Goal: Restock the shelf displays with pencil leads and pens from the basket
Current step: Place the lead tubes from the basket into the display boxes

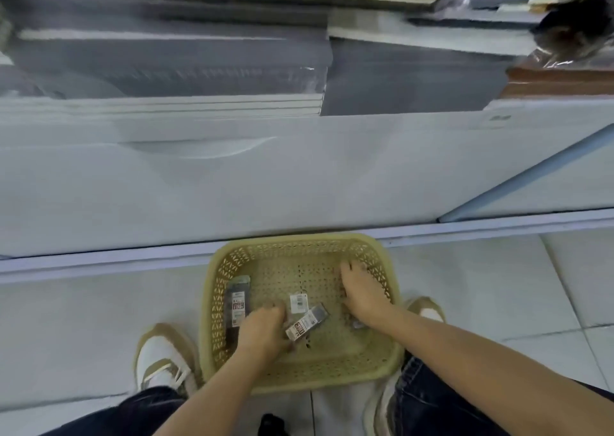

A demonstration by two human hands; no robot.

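Note:
A yellow woven plastic basket (378,369) stands on the floor between my feet. Both my hands are inside it. My left hand (262,331) has curled fingers and pinches the end of a small pencil lead pack (307,322) with a red-and-white label, which lies tilted. My right hand (362,294) reaches to the basket's far right, fingers spread downward on the bottom. A small grey item (358,324) shows under its wrist. A long dark pack (236,304) lies along the left wall, and a small white-labelled pack (298,302) lies in the middle.
The white base of the shelf unit (299,176) rises right behind the basket. Blurred stacks of grey wrapped paper goods (172,60) lie on the shelf above. My shoes (159,359) flank the basket on the pale tiled floor (498,286).

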